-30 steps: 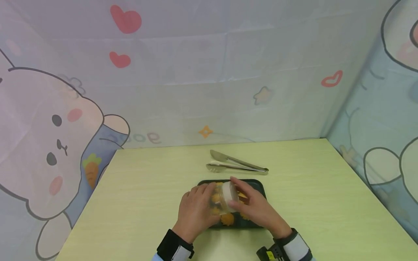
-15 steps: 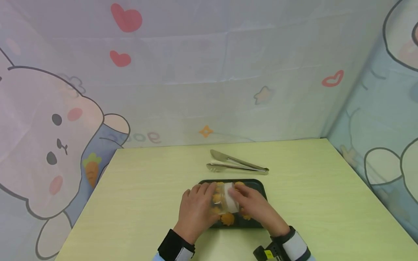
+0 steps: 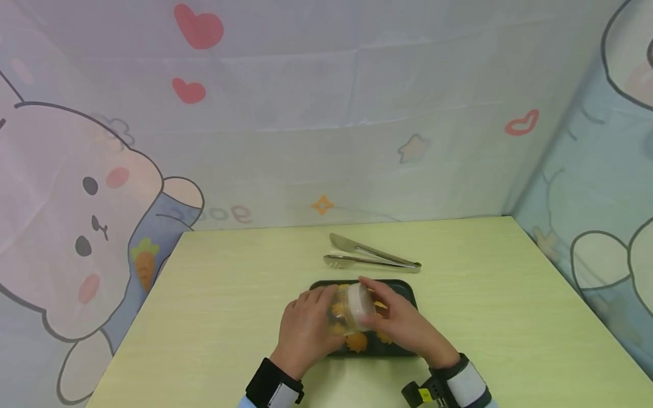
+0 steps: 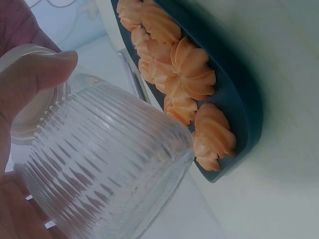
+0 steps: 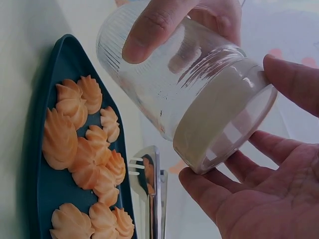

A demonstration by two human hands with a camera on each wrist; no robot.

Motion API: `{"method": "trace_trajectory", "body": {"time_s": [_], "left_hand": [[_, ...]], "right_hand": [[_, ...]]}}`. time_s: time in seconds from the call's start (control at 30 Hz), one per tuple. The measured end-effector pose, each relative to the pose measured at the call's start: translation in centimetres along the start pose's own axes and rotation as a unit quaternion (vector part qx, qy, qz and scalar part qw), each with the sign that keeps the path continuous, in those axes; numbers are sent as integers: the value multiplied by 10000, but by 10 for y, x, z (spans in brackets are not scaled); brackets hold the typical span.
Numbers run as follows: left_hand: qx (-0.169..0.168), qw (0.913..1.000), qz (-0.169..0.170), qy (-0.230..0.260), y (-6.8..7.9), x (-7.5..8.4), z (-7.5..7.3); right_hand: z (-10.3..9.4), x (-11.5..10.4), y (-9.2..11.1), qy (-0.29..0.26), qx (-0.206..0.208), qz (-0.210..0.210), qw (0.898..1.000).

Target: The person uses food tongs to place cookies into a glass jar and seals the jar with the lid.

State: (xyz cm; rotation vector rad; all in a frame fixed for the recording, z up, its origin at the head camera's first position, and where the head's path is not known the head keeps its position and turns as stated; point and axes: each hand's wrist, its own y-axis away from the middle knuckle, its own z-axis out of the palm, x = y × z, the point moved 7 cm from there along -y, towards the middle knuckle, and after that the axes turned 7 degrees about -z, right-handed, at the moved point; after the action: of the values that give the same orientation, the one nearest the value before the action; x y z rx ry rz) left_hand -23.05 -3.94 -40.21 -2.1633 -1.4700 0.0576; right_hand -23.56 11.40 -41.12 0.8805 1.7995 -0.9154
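A ribbed clear glass jar (image 4: 109,154) is tilted on its side above the dark tray (image 3: 395,350), its base toward the left. My left hand (image 3: 306,328) grips the jar body, the thumb lying along the glass in the right wrist view. On the jar's mouth sits a whitish, clear-topped lid (image 5: 227,117). My right hand (image 3: 405,326) holds this lid by its rim, thumb on one side and fingertips on the other. No contents can be made out in the jar. Several orange-brown swirled cookies (image 5: 89,162) lie on the tray, partly hidden by hands and jar in the head view.
Metal tongs (image 3: 374,262) lie spread behind the tray, hinge to the right. The pale wooden table (image 3: 229,294) meets a cartoon-printed cloth (image 3: 285,113) at its back edge.
My right hand has turned on the lid, first closing over it, then swinging back with its fingers spread round the rim. My left hand keeps the jar nearly still.
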Motion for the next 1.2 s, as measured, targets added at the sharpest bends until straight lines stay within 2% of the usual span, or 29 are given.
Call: {"method": "trace_trajectory", "body": {"time_s": [0.17, 0.23, 0.33, 0.47, 0.57, 0.73, 1.0, 1.2], "left_hand": [[18, 10000, -3, -25, 0, -1, 1], [28, 9999, 19, -110, 0, -1, 2], [45, 9994, 97, -333, 0, 1, 3], [135, 9975, 228, -656, 0, 3, 4], [244, 9964, 299, -753, 1, 4, 3], [337, 9964, 335, -699, 1, 5, 3], [342, 9977, 239, -533, 1, 3, -1], [402, 9978, 201, -477, 1, 2, -3]], "right_hand": [[1, -1, 0, -1, -41, -63, 10000], [1, 0, 0, 92, 11, 61, 9999], [-1, 2, -1, 385, 294, 572, 9972], [-3, 6, 0, 477, 740, 1435, 9857], [-2, 6, 0, 306, 869, 1655, 9819], [-1, 5, -1, 361, 863, 1484, 9845], [-3, 1, 1, 248, 548, 1017, 9930], [-18, 3, 7, 452, 648, 1164, 9901]]}}
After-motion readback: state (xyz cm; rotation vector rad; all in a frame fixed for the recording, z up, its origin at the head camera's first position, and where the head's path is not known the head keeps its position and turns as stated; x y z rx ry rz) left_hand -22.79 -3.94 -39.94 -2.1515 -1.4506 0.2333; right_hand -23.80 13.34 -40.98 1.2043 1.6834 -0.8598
